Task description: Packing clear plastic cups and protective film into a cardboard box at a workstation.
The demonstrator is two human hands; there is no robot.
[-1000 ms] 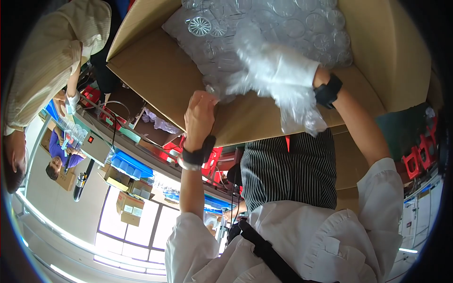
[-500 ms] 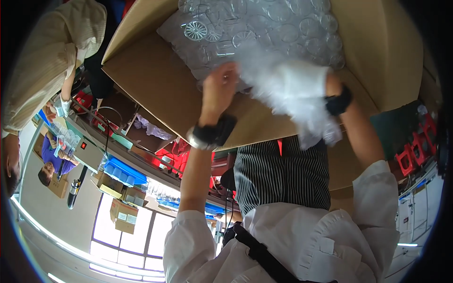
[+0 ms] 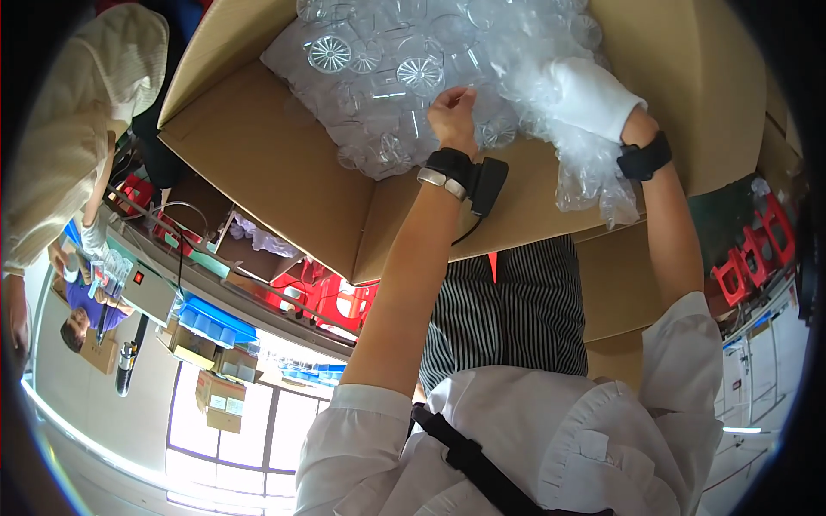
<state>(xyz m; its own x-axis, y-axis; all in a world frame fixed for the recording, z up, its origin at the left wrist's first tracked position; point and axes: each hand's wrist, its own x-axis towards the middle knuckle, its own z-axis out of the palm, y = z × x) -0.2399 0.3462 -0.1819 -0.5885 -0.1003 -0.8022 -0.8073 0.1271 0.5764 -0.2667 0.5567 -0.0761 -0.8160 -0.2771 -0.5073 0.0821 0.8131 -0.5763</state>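
Many clear round plastic parts (image 3: 419,75), some with spoked discs, lie in and around thin clear film inside a large cardboard box (image 3: 275,163). My bare left hand (image 3: 454,110) hovers at the near side of these parts, fingers curled and pressed together. Whatever it may pinch is hidden or too small to make out. In a white glove, my right hand (image 3: 589,96) is closed on a bunched clear plastic bag (image 3: 594,176), which hangs down over the box's near inner wall. The glove and film hide my right fingertips.
To the left, a person in a pale striped garment (image 3: 86,112) stands close to the box. A person in purple (image 3: 90,297) sits farther off near a bench with blue trays (image 3: 211,322). Red stools (image 3: 757,249) stand at the right.
My left hand has moved right, over the clear parts. My right hand has drawn the bunched plastic bag to the right, uncovering more parts. In view, the box has shifted slightly left.
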